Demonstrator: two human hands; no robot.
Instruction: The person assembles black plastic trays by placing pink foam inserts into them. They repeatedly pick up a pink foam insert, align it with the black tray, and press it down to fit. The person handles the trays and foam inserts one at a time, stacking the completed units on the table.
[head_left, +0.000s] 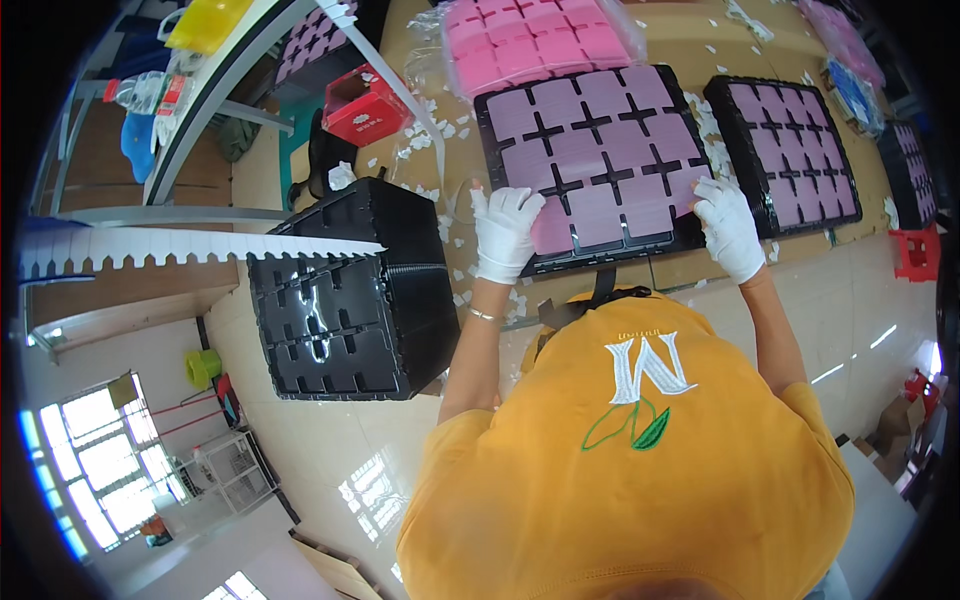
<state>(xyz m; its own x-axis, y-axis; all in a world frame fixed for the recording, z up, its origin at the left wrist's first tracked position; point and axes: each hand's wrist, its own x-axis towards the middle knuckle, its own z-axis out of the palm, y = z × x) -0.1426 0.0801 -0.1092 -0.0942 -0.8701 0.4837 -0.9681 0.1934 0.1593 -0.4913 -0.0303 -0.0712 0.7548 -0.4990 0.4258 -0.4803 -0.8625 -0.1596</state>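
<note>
On the brown work table before me lies a black plastic tray (pixel 612 172), filled with pale pink flat pieces (pixel 590 145) parted by black cross-shaped dividers. My left hand (pixel 507 232), in a white glove, grips its near left side, fingers bent inward beside a pink piece. At the near right side, my right hand (pixel 729 225), gloved in white as well, has its fingers curled over the edge. The undersides of both grips are hidden. A similar filled black tray (pixel 795 160) is just to the right.
A stack of black trays (pixel 350 300) stands at the left. Bagged bright pink pieces (pixel 540 40) lie beyond my tray. White paper scraps (pixel 425 140) litter the table near a red box (pixel 367 105). A white toothed strip (pixel 200 248) juts in from the left, below a metal-framed shelf (pixel 225 85).
</note>
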